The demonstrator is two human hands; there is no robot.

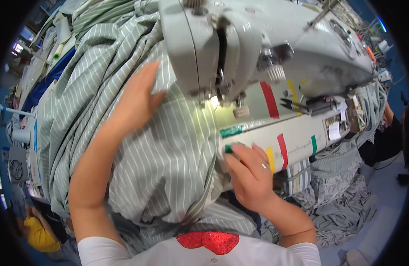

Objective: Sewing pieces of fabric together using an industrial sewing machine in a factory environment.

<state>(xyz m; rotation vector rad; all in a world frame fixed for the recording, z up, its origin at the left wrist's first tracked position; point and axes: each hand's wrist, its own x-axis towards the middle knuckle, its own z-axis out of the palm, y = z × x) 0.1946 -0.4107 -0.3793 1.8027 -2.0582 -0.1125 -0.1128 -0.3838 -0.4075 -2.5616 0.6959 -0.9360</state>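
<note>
A large grey-green cloth with white stripes (164, 164) lies bunched over the left side and runs under the sewing machine head (204, 48). My left hand (140, 99) is over this cloth, left of the needle area, its fingers stretched out and the thumb apart. It looks slightly blurred and grips nothing that I can see. On the front edge of the machine bed (297, 144) is my right hand (253, 177), beside the cloth's right edge. Its fingers are bent a little and spread, with a ring on one. A small lamp lights the cloth near the needle.
Red, yellow and green tape strips mark the bed. Dark thread snips (295, 106) lie behind them, near a small parts tray (335, 126). More striped cloth (333, 195) hangs and piles at the right. Another person's dark sleeve (382, 142) shows at far right, and a person in yellow (40, 235) at lower left.
</note>
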